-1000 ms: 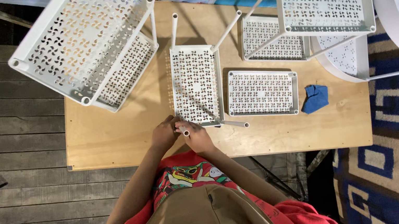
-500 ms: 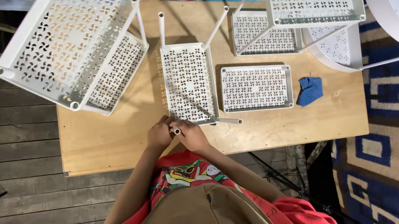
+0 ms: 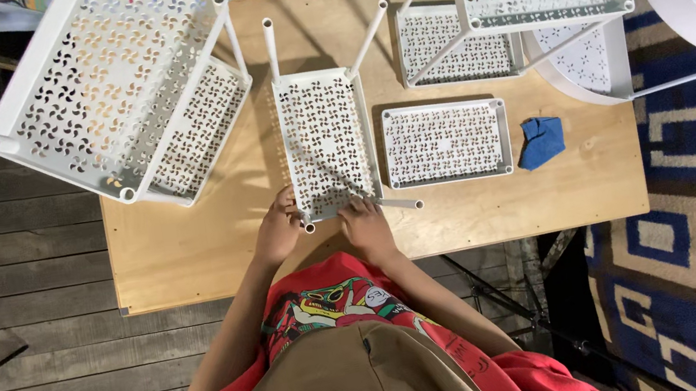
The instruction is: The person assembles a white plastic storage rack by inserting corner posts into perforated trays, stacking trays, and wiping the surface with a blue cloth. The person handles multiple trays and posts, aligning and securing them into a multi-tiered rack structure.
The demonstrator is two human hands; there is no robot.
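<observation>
Your left hand [image 3: 278, 231] grips the near left corner of the white perforated tray [image 3: 326, 143], fingers closed on its edge; your right hand [image 3: 365, 223] clasps the near right corner. The tray lies flat mid-surface [image 3: 192, 256], white tubes [image 3: 271, 51] jutting from it, a second tray [image 3: 445, 141] just beside.

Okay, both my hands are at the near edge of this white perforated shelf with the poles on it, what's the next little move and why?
Probably steady the near corner of the white shelf panel with the left hand and let the right hand take the loose white pole lying beside it. Both hands rest at that edge, and the pole ends there look unseated, though the sockets are too small to make out.
</observation>
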